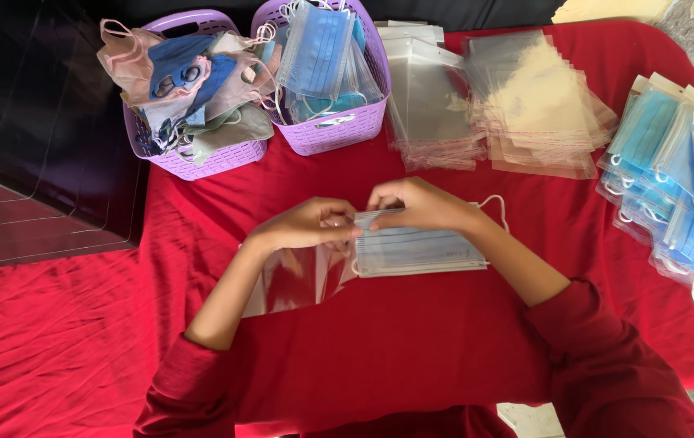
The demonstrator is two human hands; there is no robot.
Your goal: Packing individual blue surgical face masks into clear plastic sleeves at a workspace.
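— Two hands meet in the middle of the red cloth [412, 341]. What do they hold?

— The left hand [306, 225] is closed on the open end of a clear plastic sleeve [294, 280]; its fingers pinch the edge. The right hand [420, 204] pinches the upper edge of a light blue face mask [416, 250], with thumb and fingers curled tight on it.

— Where is the mask compared to the sleeve?

— It lies flat on the cloth, just to the right of the sleeve, and its left end touches the mouth of the sleeve. How deep it is inside, I cannot tell. One white ear loop [497, 207] shows behind the right wrist.

— And around them?

— Far side, two purple baskets: the left basket [201, 158] has mixed masks, the right basket [339, 130] has blue masks. Beside them are two piles of empty clear sleeves [525, 113]. At the right edge lies a row of packed blue masks [671, 170], well apart from the hands.
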